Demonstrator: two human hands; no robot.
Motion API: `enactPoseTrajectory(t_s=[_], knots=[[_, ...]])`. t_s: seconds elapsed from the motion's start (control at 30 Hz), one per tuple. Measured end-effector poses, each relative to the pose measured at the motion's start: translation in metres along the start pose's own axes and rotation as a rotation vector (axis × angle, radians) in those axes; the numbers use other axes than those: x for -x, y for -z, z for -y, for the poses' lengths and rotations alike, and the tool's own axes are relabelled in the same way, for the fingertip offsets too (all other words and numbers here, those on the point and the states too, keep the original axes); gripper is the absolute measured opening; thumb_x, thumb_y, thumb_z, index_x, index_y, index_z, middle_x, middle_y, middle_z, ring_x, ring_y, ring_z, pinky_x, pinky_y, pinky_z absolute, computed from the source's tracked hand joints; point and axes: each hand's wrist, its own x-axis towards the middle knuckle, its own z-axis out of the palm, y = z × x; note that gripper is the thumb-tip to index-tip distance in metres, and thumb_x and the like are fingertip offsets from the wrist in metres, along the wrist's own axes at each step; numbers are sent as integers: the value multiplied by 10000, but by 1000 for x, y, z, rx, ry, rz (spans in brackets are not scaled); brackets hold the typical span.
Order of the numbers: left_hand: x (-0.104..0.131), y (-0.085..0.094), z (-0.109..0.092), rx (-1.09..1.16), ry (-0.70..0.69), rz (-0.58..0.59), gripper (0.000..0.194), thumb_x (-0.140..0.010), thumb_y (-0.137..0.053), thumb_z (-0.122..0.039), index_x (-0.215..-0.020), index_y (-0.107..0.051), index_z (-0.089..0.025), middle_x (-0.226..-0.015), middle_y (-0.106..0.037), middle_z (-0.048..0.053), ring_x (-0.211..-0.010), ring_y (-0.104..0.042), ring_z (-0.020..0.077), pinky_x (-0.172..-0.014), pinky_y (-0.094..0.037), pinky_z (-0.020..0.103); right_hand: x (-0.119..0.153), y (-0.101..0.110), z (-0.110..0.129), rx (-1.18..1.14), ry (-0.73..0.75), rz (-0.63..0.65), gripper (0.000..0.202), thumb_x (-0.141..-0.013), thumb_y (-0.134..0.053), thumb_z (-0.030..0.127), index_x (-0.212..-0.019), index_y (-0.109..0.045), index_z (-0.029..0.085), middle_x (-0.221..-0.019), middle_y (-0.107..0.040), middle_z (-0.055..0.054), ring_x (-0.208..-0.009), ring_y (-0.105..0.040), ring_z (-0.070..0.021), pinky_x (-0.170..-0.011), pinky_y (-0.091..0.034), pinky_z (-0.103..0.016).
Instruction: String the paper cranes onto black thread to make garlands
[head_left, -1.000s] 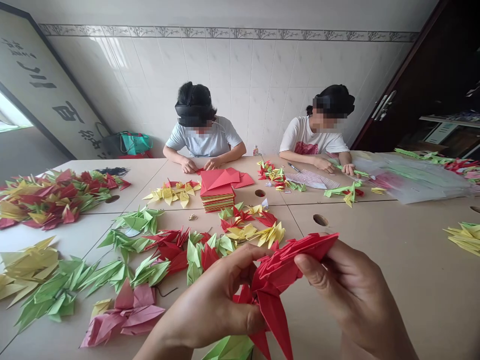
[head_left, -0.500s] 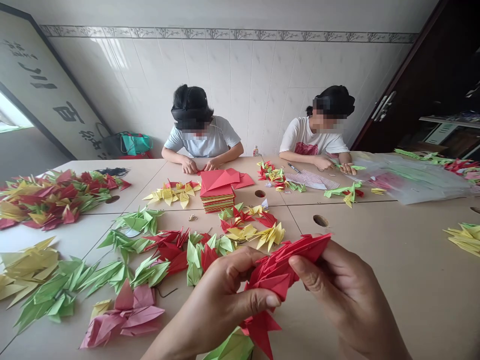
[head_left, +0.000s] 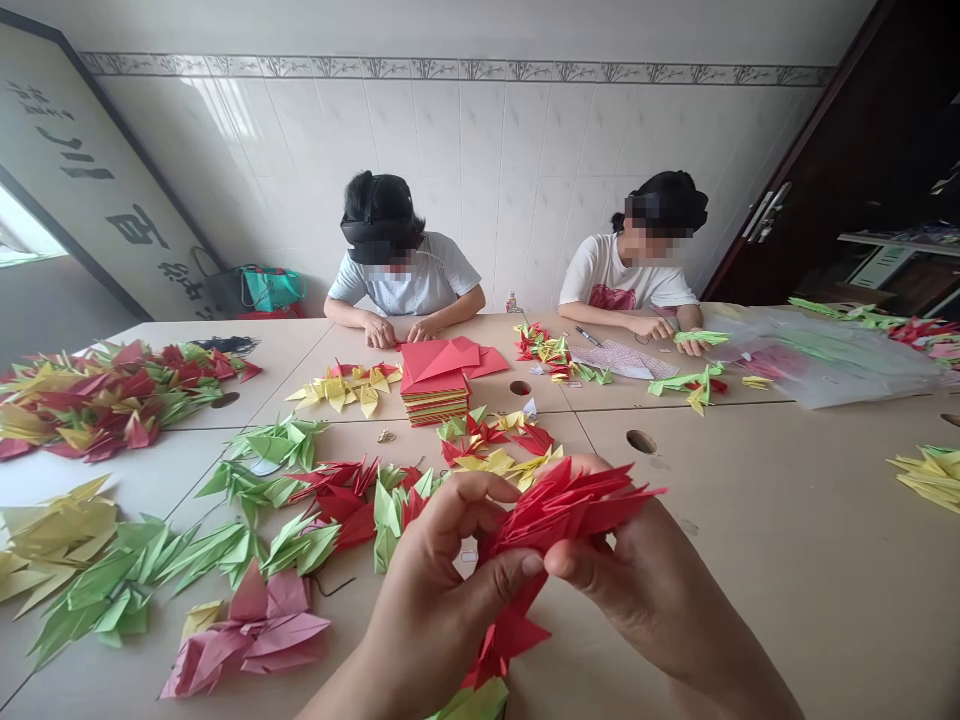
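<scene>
A bunch of red folded paper cranes (head_left: 574, 505) is held between both my hands above the near table. My left hand (head_left: 442, 590) grips its left side, thumb across the front. My right hand (head_left: 637, 580) closes round its right side, with the thumb near the left thumb and most fingers hidden behind the paper. More red paper (head_left: 510, 640) hangs below the hands, and a green folded piece (head_left: 472, 700) shows under it. Left of my left hand lie pink folded cranes (head_left: 251, 635) and several green ones (head_left: 217, 550).
A stack of coloured paper squares (head_left: 435, 400) stands mid-table. A large crane pile (head_left: 112, 395) lies at the left, yellow cranes (head_left: 56, 540) nearer. Across the table sit two people; the right one holds green folded paper (head_left: 701, 338). Plastic bags (head_left: 832, 355) lie at the right.
My right hand has turned and shifted slightly left and down, its thumb now lower on the bunch. The red points fan out more to the right. The hanging red paper has moved slightly left.
</scene>
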Motion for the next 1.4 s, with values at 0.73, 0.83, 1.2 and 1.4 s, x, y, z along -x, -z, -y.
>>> enactPoseTrajectory(t_s=[0.73, 0.83, 1.2, 1.4], knots=[[2, 7, 1, 127, 106, 160, 453, -821, -700, -254, -1197, -454, -313, -851, -605, -12, -737, -570, 93, -641, -469, 173, -1, -10, 7, -172, -12, -125, 387, -903, -543, 408, -592, -462, 192, -533, -403, 36, -481, -359, -95, -439, -327, -222], [3, 10, -2, -70, 78, 225, 725, -721, -784, -331, -1325, -385, -363, -1126, -604, 51, -1005, -592, 201, -778, -508, 255, -2, -6, 5, -286, -24, -356, 430, -858, -604, 445, -546, -444, 195, -477, -342, 51, -430, -295, -84, -386, -265, -225], [-4, 1, 4, -697, 32, 363, 788, -685, -782, -427, -1368, -389, -410, -1436, -460, 10, -1277, -446, 274, -1015, -415, 384, -2, 18, -3, -611, 59, -644, 414, -748, -755, 399, -528, -472, 191, -481, -348, 70, -412, -314, -52, -359, -316, -164], [-10, -7, -1, -636, 23, 461, 350, -810, -687, -251, -1147, -601, -293, -1135, -647, -5, -1014, -595, 170, -881, -461, 263, -3, 14, 1, -615, 98, -698, 417, -743, -757, 396, -508, -483, 186, -463, -343, 72, -407, -325, -53, -376, -351, -168]])
